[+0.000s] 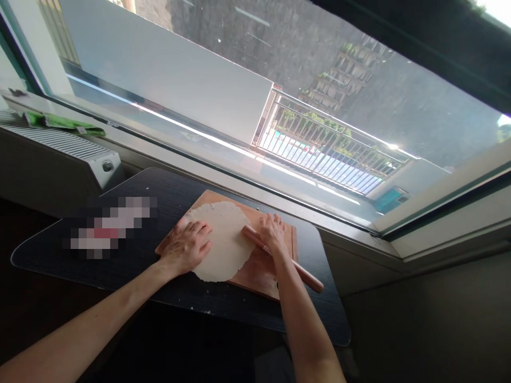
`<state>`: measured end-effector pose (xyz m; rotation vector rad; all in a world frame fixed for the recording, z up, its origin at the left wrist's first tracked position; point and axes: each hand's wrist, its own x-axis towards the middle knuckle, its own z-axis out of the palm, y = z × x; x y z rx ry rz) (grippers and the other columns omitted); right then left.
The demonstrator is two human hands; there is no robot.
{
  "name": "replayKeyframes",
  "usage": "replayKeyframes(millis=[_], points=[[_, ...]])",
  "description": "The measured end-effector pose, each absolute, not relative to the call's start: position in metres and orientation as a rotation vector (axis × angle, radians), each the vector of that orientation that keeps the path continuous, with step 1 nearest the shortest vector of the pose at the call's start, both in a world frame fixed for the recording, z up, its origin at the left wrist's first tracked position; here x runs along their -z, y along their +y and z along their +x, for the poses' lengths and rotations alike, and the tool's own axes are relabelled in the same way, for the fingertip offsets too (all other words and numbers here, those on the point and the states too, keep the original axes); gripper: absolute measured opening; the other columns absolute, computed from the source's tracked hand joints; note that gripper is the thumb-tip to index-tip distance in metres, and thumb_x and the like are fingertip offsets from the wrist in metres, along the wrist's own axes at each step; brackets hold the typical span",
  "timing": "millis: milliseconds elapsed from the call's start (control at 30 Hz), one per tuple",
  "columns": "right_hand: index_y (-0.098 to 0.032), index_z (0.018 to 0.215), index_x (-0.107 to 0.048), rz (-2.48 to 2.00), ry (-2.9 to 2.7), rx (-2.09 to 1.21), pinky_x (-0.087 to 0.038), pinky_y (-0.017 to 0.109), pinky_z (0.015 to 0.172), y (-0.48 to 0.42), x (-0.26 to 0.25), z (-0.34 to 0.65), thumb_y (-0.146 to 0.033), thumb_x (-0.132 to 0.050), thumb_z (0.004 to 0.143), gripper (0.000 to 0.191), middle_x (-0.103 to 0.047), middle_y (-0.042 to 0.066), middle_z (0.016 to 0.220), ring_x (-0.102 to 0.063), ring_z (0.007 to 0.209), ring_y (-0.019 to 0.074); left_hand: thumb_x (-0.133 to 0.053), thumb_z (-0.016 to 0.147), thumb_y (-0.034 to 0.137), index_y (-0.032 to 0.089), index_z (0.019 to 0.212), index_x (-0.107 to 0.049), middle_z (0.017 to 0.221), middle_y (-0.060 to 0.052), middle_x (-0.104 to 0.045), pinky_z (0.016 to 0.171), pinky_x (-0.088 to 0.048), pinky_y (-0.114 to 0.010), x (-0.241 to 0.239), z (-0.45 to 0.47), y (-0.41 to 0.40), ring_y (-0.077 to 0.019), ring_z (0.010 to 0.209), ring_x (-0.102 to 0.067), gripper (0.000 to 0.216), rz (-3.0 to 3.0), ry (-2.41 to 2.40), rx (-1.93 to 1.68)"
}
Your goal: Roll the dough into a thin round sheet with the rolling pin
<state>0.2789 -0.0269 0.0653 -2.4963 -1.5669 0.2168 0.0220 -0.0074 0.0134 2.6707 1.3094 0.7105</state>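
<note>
A thin, wide round of rolled-out dough point(225, 244) lies on a wooden cutting board point(257, 276), hanging a little past the board's near edge. My left hand point(187, 244) rests on the left side of the dough, palm down, with its fingers apart and nothing in them. To the right of the dough, my right hand point(273, 232) is closed over the upper part of a wooden rolling pin point(307, 275). The pin slants across the board, and its near end sticks out over the tabletop. My right palm and forearm hide its middle.
The board lies on a dark table point(136, 186) with rounded corners, set against a window sill. A blurred-out item point(112, 226) is on the table's left side. At the far left stands a radiator point(80, 154) near a green cloth point(72, 125). Crumbs dot the table's front edge.
</note>
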Motion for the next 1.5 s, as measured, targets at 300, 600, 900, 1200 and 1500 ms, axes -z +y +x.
replayKeyframes(millis=[300, 600, 900, 1200, 1500], points=[[-0.018, 0.139, -0.057, -2.38, -1.704, 0.074, -0.014, 0.059, 0.121, -0.033, -0.055, 0.268, -0.044, -0.034, 0.104, 0.05, -0.039, 0.017, 0.159, -0.021, 0.153, 0.0346, -0.048, 0.095, 0.033, 0.024, 0.12, -0.065, 0.124, -0.012, -0.065, 0.119, -0.025, -0.059, -0.012, 0.02, -0.006, -0.0326, 0.119, -0.058, 0.032, 2.683, 1.274, -0.72], [-0.023, 0.133, -0.061, -2.304, -1.834, 0.003, -0.021, 0.052, 0.12, -0.052, -0.047, 0.248, -0.051, -0.031, 0.104, 0.05, -0.048, 0.012, 0.154, -0.028, 0.15, 0.0327, -0.047, 0.097, 0.03, 0.022, 0.119, -0.064, 0.122, -0.013, -0.066, 0.114, -0.029, -0.061, -0.007, 0.02, -0.007, -0.0315, 0.115, -0.059, 0.029, 2.735, 1.24, -0.831], [-0.019, 0.134, -0.06, -2.505, -1.611, -0.294, -0.026, 0.058, 0.116, -0.004, -0.071, 0.289, -0.045, -0.021, 0.105, 0.055, -0.047, 0.016, 0.153, -0.031, 0.147, 0.0347, -0.045, 0.098, 0.031, 0.021, 0.118, -0.063, 0.12, -0.013, -0.066, 0.116, -0.028, -0.06, -0.008, 0.018, -0.006, -0.0307, 0.112, -0.06, 0.029, 2.782, 1.228, -0.818], [-0.015, 0.151, -0.045, -2.388, -1.764, -0.148, -0.014, 0.057, 0.122, -0.024, -0.057, 0.27, -0.054, -0.028, 0.104, 0.064, -0.031, 0.017, 0.165, -0.016, 0.155, 0.0344, -0.046, 0.098, 0.031, 0.02, 0.121, -0.062, 0.122, -0.013, -0.065, 0.116, -0.027, -0.06, -0.008, 0.018, -0.007, -0.031, 0.114, -0.059, 0.03, 2.777, 1.231, -0.796], [-0.014, 0.154, -0.042, -2.283, -1.924, -0.075, -0.017, 0.053, 0.123, -0.043, -0.046, 0.254, -0.051, -0.027, 0.105, 0.063, -0.031, 0.016, 0.165, -0.016, 0.156, 0.0312, -0.047, 0.097, 0.031, 0.021, 0.119, -0.063, 0.121, -0.012, -0.066, 0.115, -0.029, -0.061, -0.009, 0.02, -0.008, -0.0312, 0.114, -0.059, 0.03, 2.751, 1.242, -0.816]])
